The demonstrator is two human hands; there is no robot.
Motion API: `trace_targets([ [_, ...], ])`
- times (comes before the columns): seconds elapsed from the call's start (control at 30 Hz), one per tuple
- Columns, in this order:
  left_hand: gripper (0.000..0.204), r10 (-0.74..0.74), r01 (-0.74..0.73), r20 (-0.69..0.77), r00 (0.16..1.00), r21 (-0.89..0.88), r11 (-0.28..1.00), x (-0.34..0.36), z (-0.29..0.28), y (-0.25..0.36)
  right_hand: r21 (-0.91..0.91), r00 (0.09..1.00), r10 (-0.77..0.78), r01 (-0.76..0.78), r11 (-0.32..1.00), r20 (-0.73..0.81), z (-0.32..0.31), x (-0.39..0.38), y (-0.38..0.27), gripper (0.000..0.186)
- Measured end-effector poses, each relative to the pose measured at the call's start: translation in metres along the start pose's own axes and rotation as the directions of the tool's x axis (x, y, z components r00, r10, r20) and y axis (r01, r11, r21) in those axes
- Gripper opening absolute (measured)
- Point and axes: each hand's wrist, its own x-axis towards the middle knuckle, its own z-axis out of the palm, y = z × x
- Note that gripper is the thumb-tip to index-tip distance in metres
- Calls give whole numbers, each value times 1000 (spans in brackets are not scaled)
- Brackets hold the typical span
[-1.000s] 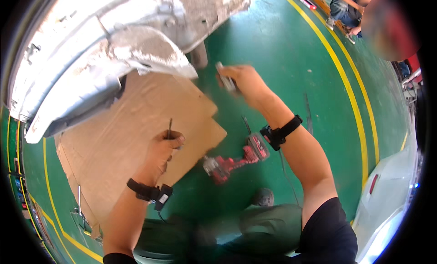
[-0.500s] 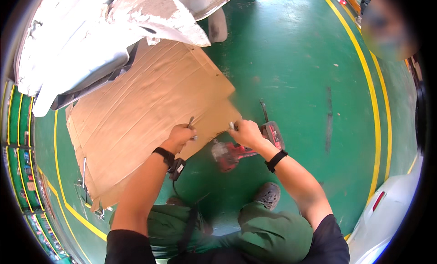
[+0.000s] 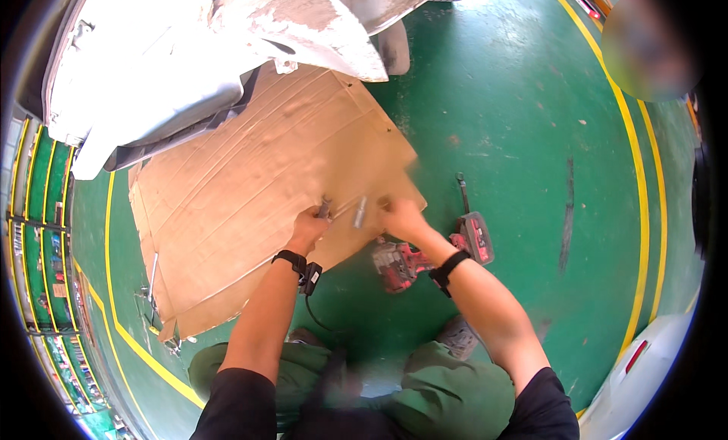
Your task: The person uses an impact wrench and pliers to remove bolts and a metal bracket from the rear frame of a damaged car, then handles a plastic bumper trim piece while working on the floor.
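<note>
My left hand [image 3: 309, 229] is closed on a small grey metal piece [image 3: 324, 207], whose kind I cannot make out. Just right of it, a silver cylindrical metal piece [image 3: 360, 212] shows blurred over the cardboard sheet [image 3: 227, 190]; whether it lies there or is in the air is unclear. My right hand [image 3: 403, 220] is beyond that piece, its fingers smeared by motion. Below the right hand, a red and grey cordless power tool [image 3: 398, 265] lies on the floor, its battery [image 3: 475, 237] to the right.
White vehicle bodywork [image 3: 174, 76] overhangs the cardboard's far left. A dark hand tool [image 3: 462, 191] lies beyond the battery. A black box with a cable [image 3: 310, 278] is beside my left wrist. Shelving [image 3: 38, 235] stands far left, a pale car [image 3: 644, 372] at lower right.
The view has shifted, so the scene sits farther right. A silver cylindrical piece now shows separately between my hands. My right hand is closer to the cardboard, its fingers more blurred.
</note>
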Motion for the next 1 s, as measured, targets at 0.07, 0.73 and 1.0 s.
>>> trace_targets([
  [0.07, 34, 30, -27, -68, 997, 55, 998, 6, -4, -8, -150, 981, -13, -16, 989, -192, -31, 2, 4, 26],
  [0.73, 45, 132, -27, -188, 973, 478, 878, -9, 18, 10, -616, 939, 339, -297, 729, -52, -127, -34, 78, 15],
  [1.0, 44, 141, -21, -127, 982, 665, 746, -5, 13, 14, 77, 899, -122, 170, 982, -420, -182, -20, -39, 10],
])
